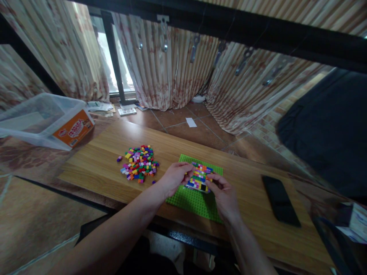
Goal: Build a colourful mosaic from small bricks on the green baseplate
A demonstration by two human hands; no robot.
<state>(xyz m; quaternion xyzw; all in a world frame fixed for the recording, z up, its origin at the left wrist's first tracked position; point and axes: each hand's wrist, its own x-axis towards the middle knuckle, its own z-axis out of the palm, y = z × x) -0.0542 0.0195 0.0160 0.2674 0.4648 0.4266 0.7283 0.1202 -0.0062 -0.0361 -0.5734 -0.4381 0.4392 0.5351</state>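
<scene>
A multicoloured toy brick build (198, 178), made of rows of small bricks, is over the green studded baseplate (195, 204). At its left edge my left hand (177, 176) is closed, thumb and fingers gripping the side. My right hand (225, 193) holds the opposite side with bent fingers. Whether the build is fixed to the baseplate or lifted off it, I cannot tell. Left of my left hand lies a heap of loose toy bricks (140, 163) in mixed colours.
The wooden table (109, 147) carries all this, with a black phone (280, 200) on its right part. A clear plastic box (43, 120) with an orange label stands beyond the table's left end. A dark bar (229, 28) with hanging metal hooks crosses above.
</scene>
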